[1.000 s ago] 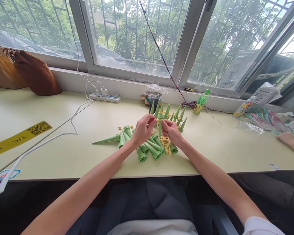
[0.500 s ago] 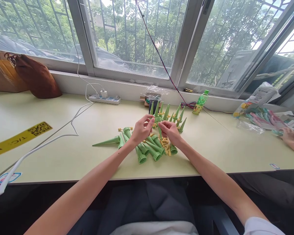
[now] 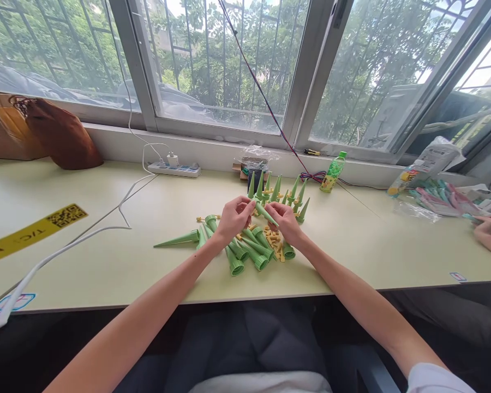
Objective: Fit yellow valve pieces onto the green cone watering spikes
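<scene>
Between my two hands is a green plastic watering spike (image 3: 267,214), held above the table with its narrow end tilted down to the right. My left hand (image 3: 236,217) pinches its wide end, which the fingers mostly hide. The fingers of my right hand (image 3: 284,221) close on its tapered body. Below lies a loose pile of green spikes (image 3: 251,254), several with wide ribbed mouths facing me. Small yellow valve pieces (image 3: 275,243) are scattered beside it. Behind my hands, several spikes (image 3: 276,191) stand point up with yellow pieces fitted on them.
A green-capped bottle (image 3: 333,172) and a power strip (image 3: 175,169) stand near the window sill. A white cable (image 3: 125,210) crosses the left side. A brown pouch (image 3: 67,134) rests far left. On the right, another person's hands (image 3: 489,229) are near pink and teal items (image 3: 448,196).
The held spike has turned from pointing nearly straight down to slanting down to the right, its ribbed end now mostly hidden by my left fingers. Both hands keep hold of it.
</scene>
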A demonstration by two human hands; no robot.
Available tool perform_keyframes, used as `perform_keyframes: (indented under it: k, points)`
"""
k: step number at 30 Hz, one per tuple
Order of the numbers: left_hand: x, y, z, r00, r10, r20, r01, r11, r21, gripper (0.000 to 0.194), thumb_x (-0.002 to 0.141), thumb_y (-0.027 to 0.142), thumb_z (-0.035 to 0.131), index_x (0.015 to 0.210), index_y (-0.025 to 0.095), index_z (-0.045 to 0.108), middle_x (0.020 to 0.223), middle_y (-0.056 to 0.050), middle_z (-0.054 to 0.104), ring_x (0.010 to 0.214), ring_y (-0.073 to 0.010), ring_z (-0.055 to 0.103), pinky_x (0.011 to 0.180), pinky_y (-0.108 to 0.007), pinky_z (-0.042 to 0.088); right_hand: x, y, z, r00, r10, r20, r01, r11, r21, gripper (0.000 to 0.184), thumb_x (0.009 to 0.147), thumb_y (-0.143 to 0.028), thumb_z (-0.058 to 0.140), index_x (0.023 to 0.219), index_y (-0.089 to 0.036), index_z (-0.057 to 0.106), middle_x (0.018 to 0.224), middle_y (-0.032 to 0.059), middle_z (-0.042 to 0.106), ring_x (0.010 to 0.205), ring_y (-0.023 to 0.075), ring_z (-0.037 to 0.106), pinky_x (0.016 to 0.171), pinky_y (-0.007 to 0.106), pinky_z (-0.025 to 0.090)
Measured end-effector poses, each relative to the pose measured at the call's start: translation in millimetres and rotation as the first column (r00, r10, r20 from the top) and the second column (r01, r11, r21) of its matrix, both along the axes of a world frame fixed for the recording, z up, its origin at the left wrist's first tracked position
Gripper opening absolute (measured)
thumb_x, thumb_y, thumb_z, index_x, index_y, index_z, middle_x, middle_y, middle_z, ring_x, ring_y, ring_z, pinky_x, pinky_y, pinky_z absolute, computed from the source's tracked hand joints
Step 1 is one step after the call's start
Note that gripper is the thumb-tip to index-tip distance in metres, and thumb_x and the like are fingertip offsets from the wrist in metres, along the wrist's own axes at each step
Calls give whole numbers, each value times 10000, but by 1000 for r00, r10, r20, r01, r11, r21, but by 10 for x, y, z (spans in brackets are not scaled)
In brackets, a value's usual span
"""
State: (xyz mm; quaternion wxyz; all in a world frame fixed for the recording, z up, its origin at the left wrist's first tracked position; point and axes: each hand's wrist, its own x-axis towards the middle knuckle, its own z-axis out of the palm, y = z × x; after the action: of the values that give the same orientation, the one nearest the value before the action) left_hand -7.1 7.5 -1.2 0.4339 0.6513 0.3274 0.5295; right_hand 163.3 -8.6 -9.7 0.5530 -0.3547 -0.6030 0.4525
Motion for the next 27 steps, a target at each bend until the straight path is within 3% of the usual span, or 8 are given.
perform_keyframes:
  k: [4,7,10,16,20,24,27]
  points:
    - [-11,21,-3,996,44,81,-37,995,-95,341,815,476,678,823,146,594,567,2,575,440,-92,502,377,-208,395,0,-32,18,999,-8,36,6,998,58,383,763,-468,741,990,-202,584,660,-54,556,414,51,425,373,199,330]
    - [-9,21,-7,996,53,74,-45,993,-110,351,811,483,677,792,146,580,555,-4,589,422,-94,499,376,-215,393,-10,-62,28,997,-3,79,-5,996,93,439,752,-446,757,1074,-216,565,797,-26,597,463,45,471,412,196,382]
    - [-2,8,-12,999,48,1,-48,995,-90,358,815,503,658,780,159,564,568,-7,608,413,-97,499,376,-221,395,-18,-71,28,997,-20,72,12,993,116,385,781,-460,727,1041,-212,588,837,-10,590,457,39,468,412,207,381]
    - [-5,19,-33,948,115,-298,-87,991,103,377,844,520,587,711,168,572,600,-15,616,484,-110,533,432,-216,410,-10,-31,23,994,-106,15,104,988,111,338,762,-494,739,903,-208,629,627,-35,519,423,72,419,383,240,331]
    - [-18,15,-25,922,187,-341,-117,970,214,317,823,470,629,928,171,615,795,-38,663,585,-124,592,526,-237,477,-9,-13,24,988,-154,0,153,981,120,339,760,-506,731,846,-194,631,685,-16,551,437,66,418,387,240,316]
    - [-23,-24,5,914,117,-388,-17,967,253,335,817,373,637,1096,191,611,979,-54,679,625,-115,600,562,-238,496,-12,-28,28,990,-138,34,133,983,123,316,784,-494,711,811,-190,626,640,-29,513,433,69,415,393,236,307]
    - [-22,-40,3,907,86,-413,44,955,293,341,814,321,620,1132,199,608,1005,-46,692,641,-114,588,585,-237,502,-7,-39,24,990,-117,83,106,987,123,315,794,-489,701,748,-194,603,568,-44,457,429,77,405,399,235,304]
